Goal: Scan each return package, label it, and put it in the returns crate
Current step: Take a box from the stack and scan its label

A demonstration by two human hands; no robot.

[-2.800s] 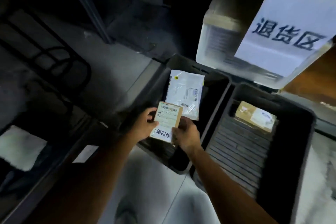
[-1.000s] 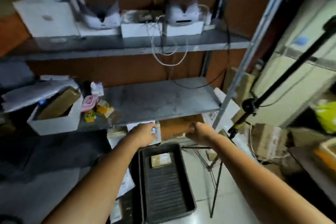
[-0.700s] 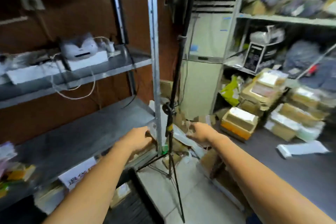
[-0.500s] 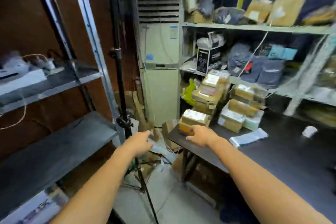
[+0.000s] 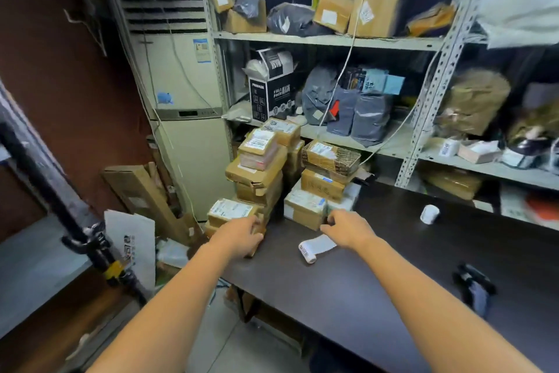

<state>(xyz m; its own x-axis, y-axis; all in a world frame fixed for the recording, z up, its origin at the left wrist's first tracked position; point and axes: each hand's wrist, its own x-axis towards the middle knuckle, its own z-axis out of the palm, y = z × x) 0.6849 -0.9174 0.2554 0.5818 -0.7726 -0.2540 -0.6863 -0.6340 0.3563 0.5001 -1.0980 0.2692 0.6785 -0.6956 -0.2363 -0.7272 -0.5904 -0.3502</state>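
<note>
We see two bare hands reaching over the dark desk (image 5: 393, 276) toward the return packages (image 5: 260, 170), which are piled at its far left corner against the shelving (image 5: 329, 39).

The packages stand in three piles that we can count. There is a low pile of two at the very corner, a tall pile of three just behind it, and a pile of three cardboard boxes to the right. More boxes sit behind these, half hidden, so we give no total.

The left hand (image 5: 239, 236) lies at the near right corner of the top low package (image 5: 231, 210). Its fingers (image 5: 257, 226) are bent against the cardboard, and we cannot tell whether they clasp it or only touch it. The right hand (image 5: 348, 229) hangs just in front of the bottom box of the right pile (image 5: 304, 209). Its fingers (image 5: 331, 220) are loosely curled and hold nothing.

One white label strip (image 5: 316, 247) lies on the desk under the right hand, with its near end curled. One small white roll (image 5: 429, 213) stands well apart, farther right. One black scanner (image 5: 473, 283) lies near the desk's right side. One tall air conditioner (image 5: 181, 85) stands left of the shelving.
</note>
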